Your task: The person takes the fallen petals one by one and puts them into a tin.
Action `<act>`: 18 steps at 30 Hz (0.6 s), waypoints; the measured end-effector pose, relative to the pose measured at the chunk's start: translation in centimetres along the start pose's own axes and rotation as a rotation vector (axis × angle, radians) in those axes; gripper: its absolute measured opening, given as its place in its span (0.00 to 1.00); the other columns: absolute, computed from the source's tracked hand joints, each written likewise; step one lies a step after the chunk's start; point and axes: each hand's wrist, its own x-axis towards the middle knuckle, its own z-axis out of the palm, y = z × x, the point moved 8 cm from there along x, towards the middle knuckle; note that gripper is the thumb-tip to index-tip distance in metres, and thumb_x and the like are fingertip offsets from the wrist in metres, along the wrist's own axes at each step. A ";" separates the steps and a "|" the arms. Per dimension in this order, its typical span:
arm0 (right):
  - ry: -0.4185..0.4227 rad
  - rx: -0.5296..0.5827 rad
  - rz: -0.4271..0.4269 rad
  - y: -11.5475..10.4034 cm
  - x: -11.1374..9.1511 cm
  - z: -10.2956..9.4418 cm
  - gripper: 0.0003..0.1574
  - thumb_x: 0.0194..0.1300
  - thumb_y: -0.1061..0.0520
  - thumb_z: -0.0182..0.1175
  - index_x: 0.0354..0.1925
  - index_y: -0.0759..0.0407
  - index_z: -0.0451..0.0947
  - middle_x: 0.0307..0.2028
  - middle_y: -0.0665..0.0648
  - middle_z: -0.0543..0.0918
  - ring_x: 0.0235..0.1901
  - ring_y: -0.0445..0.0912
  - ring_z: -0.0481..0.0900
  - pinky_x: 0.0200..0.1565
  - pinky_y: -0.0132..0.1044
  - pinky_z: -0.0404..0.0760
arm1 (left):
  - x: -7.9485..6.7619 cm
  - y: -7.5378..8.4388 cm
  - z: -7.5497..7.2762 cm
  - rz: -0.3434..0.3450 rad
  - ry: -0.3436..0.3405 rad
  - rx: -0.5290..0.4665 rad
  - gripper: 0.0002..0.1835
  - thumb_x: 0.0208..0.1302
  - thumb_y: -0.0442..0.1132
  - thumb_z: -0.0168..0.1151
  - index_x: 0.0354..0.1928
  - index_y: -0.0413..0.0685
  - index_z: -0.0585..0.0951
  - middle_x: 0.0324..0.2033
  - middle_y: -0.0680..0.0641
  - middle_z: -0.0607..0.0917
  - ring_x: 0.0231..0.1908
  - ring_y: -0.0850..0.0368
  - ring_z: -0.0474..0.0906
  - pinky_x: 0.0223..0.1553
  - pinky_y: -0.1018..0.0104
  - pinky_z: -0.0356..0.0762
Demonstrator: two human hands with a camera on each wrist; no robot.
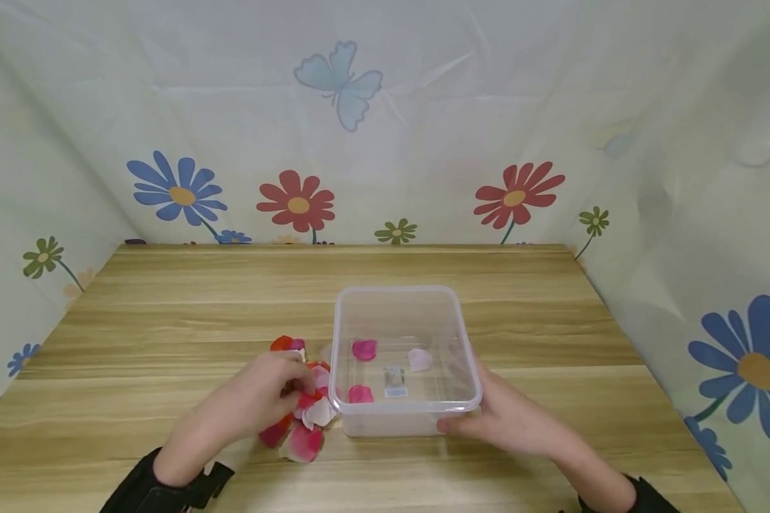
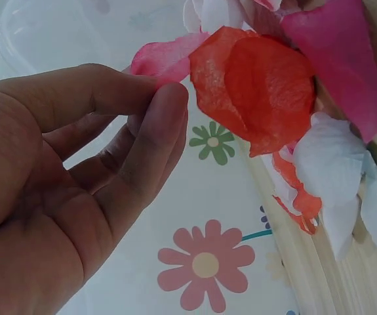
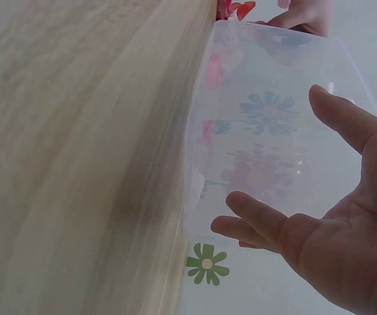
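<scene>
My left hand (image 1: 257, 395) is over a pile of artificial flower petals at the box's left side. Between thumb and index fingertips it pinches a pink petal (image 2: 168, 58). Right beside those fingertips is an orange-red petal (image 2: 267, 92). My right hand (image 1: 507, 413) holds the clear plastic box (image 1: 398, 424) at its near right corner, thumb on the front wall and fingers along the right side. Lying in the box are a magenta petal (image 1: 363, 349), a pale petal (image 1: 420, 360) and a pink petal (image 1: 361, 394).
A small silvery label (image 1: 395, 381) shows at the box's bottom. White petals (image 1: 319, 412) and a pink-and-white petal (image 1: 304, 443) lie in the pile on the wood-grain table (image 1: 231, 299). A curtain (image 1: 398, 142) printed with flowers and a butterfly hangs behind and at both sides.
</scene>
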 end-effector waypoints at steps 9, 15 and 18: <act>0.008 -0.012 0.026 0.3 0.0 -0.1 0.76 0.51 0.55 0.77 0.78 0.41 0.32 0.69 0.56 0.61 0.61 0.55 0.71 0.58 0.47 0.68 | -0.4 0.5 -1.8 0.016 0.116 -0.006 0.11 0.53 0.26 0.72 0.36 0.48 0.86 0.32 0.57 0.80 0.31 0.62 0.75 0.32 0.79 0.74; 0.003 -0.018 0.026 0.2 0.1 0.0 0.76 0.51 0.54 0.77 0.78 0.43 0.31 0.69 0.53 0.61 0.61 0.54 0.71 0.59 0.47 0.67 | -0.7 1.2 -3.5 0.072 0.251 -0.029 0.12 0.52 0.24 0.73 0.36 0.47 0.85 0.33 0.58 0.80 0.32 0.63 0.77 0.35 0.78 0.76; 0.000 -0.010 0.031 0.2 0.1 0.0 0.76 0.51 0.55 0.77 0.78 0.42 0.31 0.69 0.52 0.60 0.62 0.54 0.71 0.59 0.47 0.67 | -0.9 1.5 -4.2 0.087 0.315 -0.043 0.13 0.51 0.24 0.73 0.36 0.48 0.86 0.34 0.58 0.80 0.33 0.64 0.79 0.36 0.78 0.76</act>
